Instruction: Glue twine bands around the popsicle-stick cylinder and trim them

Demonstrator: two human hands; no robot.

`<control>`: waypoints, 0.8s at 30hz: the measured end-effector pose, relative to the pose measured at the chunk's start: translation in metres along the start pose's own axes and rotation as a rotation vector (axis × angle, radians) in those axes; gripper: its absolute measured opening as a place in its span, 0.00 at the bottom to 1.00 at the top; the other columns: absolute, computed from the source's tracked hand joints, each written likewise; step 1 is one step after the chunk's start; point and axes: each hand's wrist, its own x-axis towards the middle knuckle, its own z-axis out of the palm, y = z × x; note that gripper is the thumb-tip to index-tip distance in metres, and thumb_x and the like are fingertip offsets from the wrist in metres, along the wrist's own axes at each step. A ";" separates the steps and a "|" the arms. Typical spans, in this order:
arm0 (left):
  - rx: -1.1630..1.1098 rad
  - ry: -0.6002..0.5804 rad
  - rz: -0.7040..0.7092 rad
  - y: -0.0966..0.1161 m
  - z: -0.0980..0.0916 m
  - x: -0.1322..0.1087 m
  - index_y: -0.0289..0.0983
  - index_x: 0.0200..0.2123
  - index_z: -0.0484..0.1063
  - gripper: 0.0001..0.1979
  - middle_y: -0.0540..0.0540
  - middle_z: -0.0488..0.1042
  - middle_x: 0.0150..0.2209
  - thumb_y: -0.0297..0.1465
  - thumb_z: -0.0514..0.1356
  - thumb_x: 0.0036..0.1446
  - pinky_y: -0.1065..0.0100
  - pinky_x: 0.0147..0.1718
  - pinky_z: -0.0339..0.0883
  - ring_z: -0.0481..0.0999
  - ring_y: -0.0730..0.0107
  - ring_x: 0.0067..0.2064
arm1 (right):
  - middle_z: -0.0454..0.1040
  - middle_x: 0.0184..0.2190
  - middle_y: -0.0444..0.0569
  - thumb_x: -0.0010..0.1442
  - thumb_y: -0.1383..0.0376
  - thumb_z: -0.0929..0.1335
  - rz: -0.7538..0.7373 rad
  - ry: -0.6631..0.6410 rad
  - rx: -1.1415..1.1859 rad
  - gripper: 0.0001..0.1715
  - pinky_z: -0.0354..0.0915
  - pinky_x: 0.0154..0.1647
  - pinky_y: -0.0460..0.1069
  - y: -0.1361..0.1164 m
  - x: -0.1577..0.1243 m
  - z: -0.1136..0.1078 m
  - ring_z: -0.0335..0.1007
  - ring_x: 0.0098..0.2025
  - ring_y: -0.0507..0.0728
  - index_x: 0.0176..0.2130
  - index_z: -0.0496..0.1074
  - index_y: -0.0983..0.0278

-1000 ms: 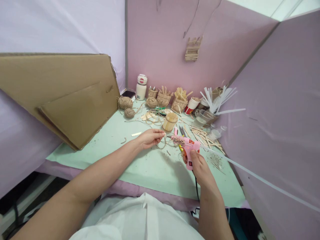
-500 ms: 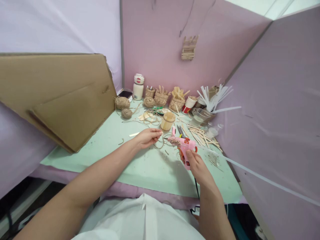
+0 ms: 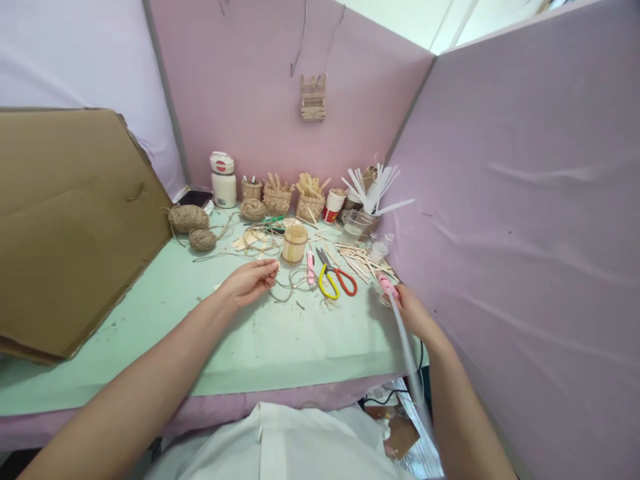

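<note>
My left hand is pinched closed above the mat; what its fingertips hold is too small to make out. Loose twine lies in loops beside and under those fingers. Just beyond stands a small wooden cup made of sticks with twine bands. At the right edge of the table, my right hand is wrapped around a pink hot glue gun, with a long clear glue stick trailing from its back. Between the hands lie scissors with yellow and red handles and a pink cutter.
Loose sticks lie near the right wall. Along the back are twine balls, a white jar, stick-filled baskets and a container of white glue sticks. A cardboard sheet leans at left.
My right hand has carried the glue gun away from my left hand to the table's right side, uncovering the scissors. My left hand stays pinched near the cup. The view has turned right.
</note>
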 end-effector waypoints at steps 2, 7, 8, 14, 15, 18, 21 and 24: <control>-0.033 -0.012 -0.017 0.001 0.000 0.000 0.30 0.27 0.71 0.05 0.48 0.68 0.25 0.17 0.60 0.52 0.82 0.21 0.60 0.65 0.83 0.24 | 0.72 0.36 0.58 0.63 0.58 0.59 0.049 0.002 -0.150 0.16 0.60 0.39 0.53 0.014 0.003 0.006 0.67 0.37 0.62 0.37 0.69 0.67; -0.204 0.030 -0.131 0.003 0.000 0.000 0.31 0.28 0.69 0.07 0.48 0.68 0.26 0.17 0.57 0.56 0.81 0.22 0.63 0.68 0.81 0.25 | 0.70 0.42 0.67 0.65 0.56 0.59 0.189 -0.045 -0.443 0.23 0.60 0.44 0.57 0.020 0.003 0.024 0.67 0.46 0.68 0.46 0.68 0.72; -0.217 0.048 -0.136 0.004 0.000 0.000 0.31 0.28 0.69 0.07 0.47 0.69 0.27 0.17 0.56 0.57 0.80 0.23 0.65 0.69 0.80 0.26 | 0.70 0.44 0.67 0.64 0.55 0.59 0.222 -0.064 -0.453 0.24 0.61 0.44 0.59 0.018 0.002 0.025 0.66 0.47 0.70 0.47 0.68 0.72; -0.284 0.045 -0.158 0.005 0.003 -0.003 0.32 0.31 0.68 0.07 0.38 0.75 0.42 0.19 0.53 0.59 0.70 0.38 0.72 0.77 0.68 0.43 | 0.70 0.47 0.64 0.62 0.58 0.61 0.124 0.163 -0.262 0.20 0.61 0.44 0.61 -0.035 0.004 0.001 0.66 0.47 0.69 0.50 0.71 0.64; -0.291 0.016 -0.151 0.005 0.004 -0.004 0.32 0.32 0.68 0.06 0.38 0.75 0.43 0.19 0.54 0.59 0.69 0.40 0.72 0.77 0.66 0.46 | 0.71 0.45 0.61 0.62 0.60 0.61 0.024 0.208 -0.133 0.18 0.61 0.45 0.59 -0.054 0.005 0.000 0.67 0.46 0.66 0.47 0.73 0.63; -0.291 -0.072 -0.124 0.003 0.005 -0.007 0.33 0.31 0.67 0.06 0.37 0.75 0.47 0.20 0.55 0.58 0.66 0.44 0.71 0.75 0.63 0.50 | 0.74 0.38 0.53 0.62 0.60 0.62 -0.339 0.151 0.259 0.13 0.62 0.44 0.54 -0.120 0.009 0.009 0.69 0.40 0.60 0.38 0.75 0.61; -0.277 -0.127 -0.079 0.002 0.005 -0.008 0.34 0.31 0.68 0.05 0.38 0.75 0.47 0.21 0.56 0.58 0.66 0.45 0.70 0.76 0.65 0.48 | 0.74 0.33 0.51 0.61 0.63 0.65 -0.525 0.091 0.363 0.10 0.62 0.42 0.52 -0.178 0.015 0.032 0.69 0.38 0.58 0.35 0.76 0.61; -0.252 -0.136 -0.024 0.001 0.007 -0.009 0.34 0.31 0.69 0.03 0.42 0.76 0.40 0.22 0.58 0.57 0.68 0.40 0.69 0.76 0.71 0.38 | 0.75 0.34 0.50 0.60 0.67 0.65 -0.567 0.091 0.380 0.09 0.62 0.42 0.51 -0.209 0.024 0.054 0.69 0.38 0.57 0.35 0.76 0.61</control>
